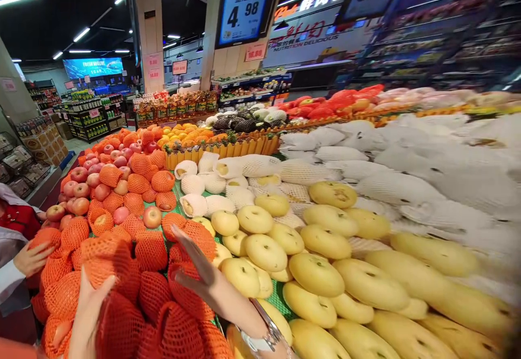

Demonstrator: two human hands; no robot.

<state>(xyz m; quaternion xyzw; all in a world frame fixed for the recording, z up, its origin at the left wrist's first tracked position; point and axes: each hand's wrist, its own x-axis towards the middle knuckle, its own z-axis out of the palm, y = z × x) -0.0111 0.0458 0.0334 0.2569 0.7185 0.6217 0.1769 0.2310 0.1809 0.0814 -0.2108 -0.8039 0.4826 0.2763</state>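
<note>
My left hand [88, 307] is around an apple in an orange foam net [105, 258], its thumb and a finger against the lower side; the other fingers are hidden. To its right my right hand [199, 275], with a watch [264, 337] at the wrist, reaches over the netted apples with fingers stretched and apart. Nothing shows in its grasp. Below and between my hands lie more apples in orange nets [177, 329]. Bare yellow pears [266, 250] are heaped just right of my right forearm.
At the left edge another person's hand [35, 258] rests on a netted apple. Bare apples [81, 190] lie farther back. White-netted pears [220, 204] and white-wrapped fruit [431, 169] fill the right. A low yellow fence divider [232, 148] crosses behind, before oranges [183, 134].
</note>
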